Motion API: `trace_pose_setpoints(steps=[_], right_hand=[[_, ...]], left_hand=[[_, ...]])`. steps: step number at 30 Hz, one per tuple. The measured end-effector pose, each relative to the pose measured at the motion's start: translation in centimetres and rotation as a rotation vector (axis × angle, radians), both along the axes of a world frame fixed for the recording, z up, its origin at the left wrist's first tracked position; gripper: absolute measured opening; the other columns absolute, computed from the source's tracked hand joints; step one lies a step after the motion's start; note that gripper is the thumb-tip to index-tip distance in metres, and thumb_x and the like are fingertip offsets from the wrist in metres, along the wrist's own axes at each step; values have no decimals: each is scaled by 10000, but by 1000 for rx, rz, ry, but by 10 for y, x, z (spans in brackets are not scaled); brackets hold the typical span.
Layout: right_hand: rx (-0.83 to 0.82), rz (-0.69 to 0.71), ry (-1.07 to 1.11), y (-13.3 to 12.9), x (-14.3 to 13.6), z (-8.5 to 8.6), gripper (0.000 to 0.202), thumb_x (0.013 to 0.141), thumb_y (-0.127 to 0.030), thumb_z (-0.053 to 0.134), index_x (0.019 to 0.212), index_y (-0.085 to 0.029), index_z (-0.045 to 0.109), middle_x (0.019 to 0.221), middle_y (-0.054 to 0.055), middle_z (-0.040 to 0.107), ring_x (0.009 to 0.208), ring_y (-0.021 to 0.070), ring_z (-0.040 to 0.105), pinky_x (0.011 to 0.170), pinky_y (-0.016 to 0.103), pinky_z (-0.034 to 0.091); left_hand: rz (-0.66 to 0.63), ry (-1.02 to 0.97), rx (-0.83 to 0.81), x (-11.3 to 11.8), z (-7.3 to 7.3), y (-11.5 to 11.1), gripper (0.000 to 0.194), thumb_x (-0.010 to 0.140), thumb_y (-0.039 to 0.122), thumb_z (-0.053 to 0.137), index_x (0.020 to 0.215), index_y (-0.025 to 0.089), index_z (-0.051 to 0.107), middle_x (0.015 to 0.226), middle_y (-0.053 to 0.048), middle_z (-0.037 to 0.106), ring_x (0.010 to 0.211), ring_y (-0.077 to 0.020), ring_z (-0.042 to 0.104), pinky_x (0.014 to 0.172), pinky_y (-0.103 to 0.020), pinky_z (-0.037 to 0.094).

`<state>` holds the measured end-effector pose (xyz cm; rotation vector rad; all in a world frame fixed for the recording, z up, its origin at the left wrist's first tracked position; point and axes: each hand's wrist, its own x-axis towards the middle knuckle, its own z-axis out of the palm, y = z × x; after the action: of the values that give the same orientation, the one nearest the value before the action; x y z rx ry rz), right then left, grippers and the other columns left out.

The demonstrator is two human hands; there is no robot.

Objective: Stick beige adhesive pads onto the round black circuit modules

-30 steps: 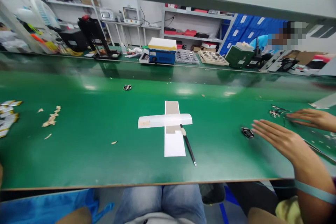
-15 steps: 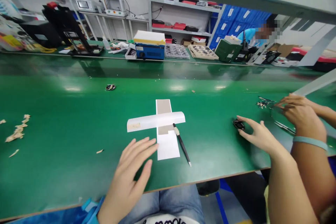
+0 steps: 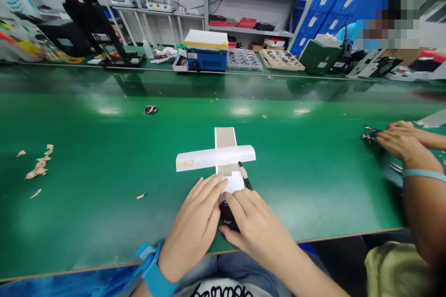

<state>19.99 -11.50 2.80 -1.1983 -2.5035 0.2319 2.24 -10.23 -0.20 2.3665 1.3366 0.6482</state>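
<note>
My left hand (image 3: pixel 195 227) and my right hand (image 3: pixel 256 229) meet at the near edge of the green bench (image 3: pixel 104 148), both closed around a small black round part (image 3: pixel 226 216). My left fingertips rest on the lower end of an upright white strip (image 3: pixel 225 138) with a grey-brown top. A long white strip (image 3: pixel 216 158) lies across it and forms a cross. A black pen-like tool (image 3: pixel 245 177) lies at the cross's right side; my right hand covers its lower end. I wear a blue wristband (image 3: pixel 155 274) on my left wrist.
A co-worker's hands (image 3: pixel 400 141) work over small dark parts (image 3: pixel 369 134) at the right. Another black round part (image 3: pixel 150 110) lies farther back. Tan paper scraps (image 3: pixel 38 167) lie at the left. A blue box (image 3: pixel 206 58), parts trays (image 3: pixel 280 60) and a black press (image 3: pixel 94 28) stand beyond.
My right hand picked up the black round part from the right and brought it to the centre. My left hand moved in to meet it over the upright strip.
</note>
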Motion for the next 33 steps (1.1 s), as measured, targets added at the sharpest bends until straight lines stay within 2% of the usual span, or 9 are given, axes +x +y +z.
trace_pose_setpoints(steps=[4,7,10,15,17,20,24,28,33], right_hand=[[-131,-192,116,15,24,-2,313,869,-358,632,1083,-172,499,984,102,627,900,252,631,753,387,554],[-145,-396,21,33,40,-6,124,875,-276,587,894,-185,505,854,73,607,707,216,618,628,353,505],[-328,-372,35,53,47,-8,124,851,-184,539,761,-211,459,738,24,582,575,162,562,529,288,423],[-715,-238,765,86,53,-1,214,907,-400,516,901,-251,364,682,-49,620,411,85,480,392,205,351],[-723,-232,1009,95,48,-3,376,841,-416,635,1033,-263,350,723,-57,643,442,92,548,420,213,428],[-668,-222,1139,99,36,-18,501,775,-380,732,1109,-257,380,765,-46,644,537,111,636,523,251,539],[-545,-252,1163,94,26,-40,320,833,-366,686,955,-254,411,799,-46,600,588,96,661,569,239,570],[-541,-259,1121,89,25,-47,355,821,-350,702,955,-263,385,840,-39,599,625,118,690,623,275,611],[-539,-326,1111,89,24,-47,404,794,-371,719,951,-264,363,771,-55,593,603,143,707,595,284,621]], left_hand=[[-38,92,-45,9,5,6,494,975,146,269,1449,194,401,1533,-25,395,1424,-198,340,1196,-512,292],[-15,143,-82,16,7,8,469,992,202,293,1443,196,421,1527,-17,406,1420,-226,336,1186,-530,298],[7,150,-90,19,9,9,447,1000,228,306,1420,195,456,1501,-20,447,1398,-232,359,1182,-524,302],[-5,166,-75,19,15,12,413,1008,263,329,1369,198,516,1465,-40,490,1354,-237,410,1153,-488,341],[-21,196,-58,19,17,14,407,1006,268,339,1355,191,532,1455,-57,500,1337,-245,428,1135,-480,361],[-54,266,-13,20,22,18,411,993,262,371,1359,154,525,1440,-106,509,1315,-277,454,1096,-489,397],[-205,377,47,16,31,35,361,966,217,421,1280,142,581,1324,-124,594,1179,-297,555,972,-489,489],[-360,427,97,7,30,54,308,935,185,472,1206,152,614,1202,-110,641,1089,-281,588,910,-449,521],[-377,420,187,1,19,59,334,910,159,526,1238,173,590,1224,-100,628,1079,-265,582,866,-392,536]])
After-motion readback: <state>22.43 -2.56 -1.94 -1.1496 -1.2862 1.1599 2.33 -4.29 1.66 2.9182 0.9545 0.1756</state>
